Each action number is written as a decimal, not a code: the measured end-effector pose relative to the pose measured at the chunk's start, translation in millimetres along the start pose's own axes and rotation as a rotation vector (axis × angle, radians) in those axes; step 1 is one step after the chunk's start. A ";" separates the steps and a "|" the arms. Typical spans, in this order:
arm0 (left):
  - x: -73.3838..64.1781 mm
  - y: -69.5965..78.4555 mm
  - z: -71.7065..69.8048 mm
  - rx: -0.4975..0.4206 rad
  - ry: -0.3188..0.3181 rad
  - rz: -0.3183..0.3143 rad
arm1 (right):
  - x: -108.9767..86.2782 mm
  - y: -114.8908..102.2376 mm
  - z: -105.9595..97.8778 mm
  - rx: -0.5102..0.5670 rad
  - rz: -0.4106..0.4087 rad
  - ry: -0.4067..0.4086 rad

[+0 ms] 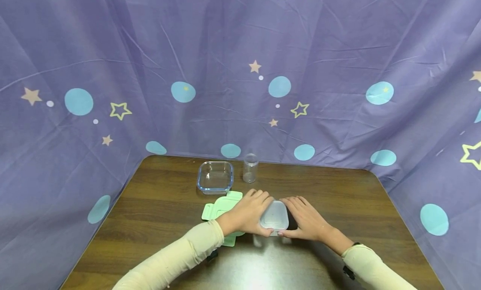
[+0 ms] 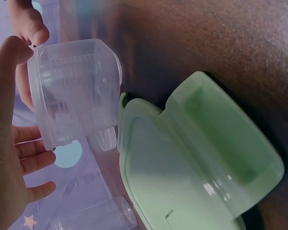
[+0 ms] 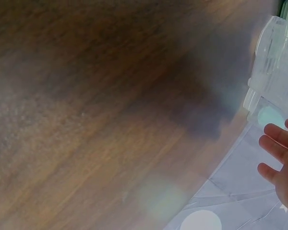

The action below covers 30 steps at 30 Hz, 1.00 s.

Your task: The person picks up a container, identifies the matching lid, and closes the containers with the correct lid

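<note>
A clear plastic food container (image 1: 274, 214) with a translucent lid sits between both hands near the middle of the table. My left hand (image 1: 252, 212) grips its left side, thumb at the near edge and fingers towards the back. On the right side, my right hand (image 1: 307, 220) holds it the same way, both thumbs close together at the front. The left wrist view shows the container's ribbed see-through wall (image 2: 79, 91) with the left thumb at the lid's rim. Below my left forearm and hand, partly covered, lies a light green lid (image 1: 223, 204) with side flaps.
Behind the green lid stands a square glass container (image 1: 216, 190) with a bluish rim. A clear cylindrical jar (image 1: 249, 173) is upright to its right. The wooden table (image 1: 330, 189) ends at the back against a purple curtain (image 1: 225, 110) with stars and dots.
</note>
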<state>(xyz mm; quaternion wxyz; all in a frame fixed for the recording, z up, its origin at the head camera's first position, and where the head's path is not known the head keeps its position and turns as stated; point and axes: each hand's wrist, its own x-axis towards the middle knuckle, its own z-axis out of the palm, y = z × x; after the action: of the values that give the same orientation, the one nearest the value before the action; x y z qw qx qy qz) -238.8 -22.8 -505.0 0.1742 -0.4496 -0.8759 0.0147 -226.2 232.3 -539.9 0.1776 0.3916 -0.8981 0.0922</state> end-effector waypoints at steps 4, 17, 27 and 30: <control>0.1 0.3 2.2 0.004 -0.001 -0.005 | 0.7 -0.1 -1.9 0.004 0.004 -0.011; 2.1 -2.2 0.6 -0.017 -0.045 -0.017 | 0.7 1.5 -2.2 0.050 0.013 -0.017; 2.3 -4.9 -3.6 -0.093 -0.096 -0.033 | 1.0 0.5 -5.0 0.091 0.032 -0.029; 2.4 -6.0 -3.3 -0.136 -0.093 -0.030 | 1.2 0.5 -5.6 0.099 0.042 -0.043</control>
<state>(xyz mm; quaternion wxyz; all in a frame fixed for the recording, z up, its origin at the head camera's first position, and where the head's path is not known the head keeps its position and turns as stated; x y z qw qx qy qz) -243.7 -24.9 -500.1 0.1024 -0.4459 -0.8888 -0.0267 -225.9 233.6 -534.4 0.1370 0.3830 -0.9040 0.1316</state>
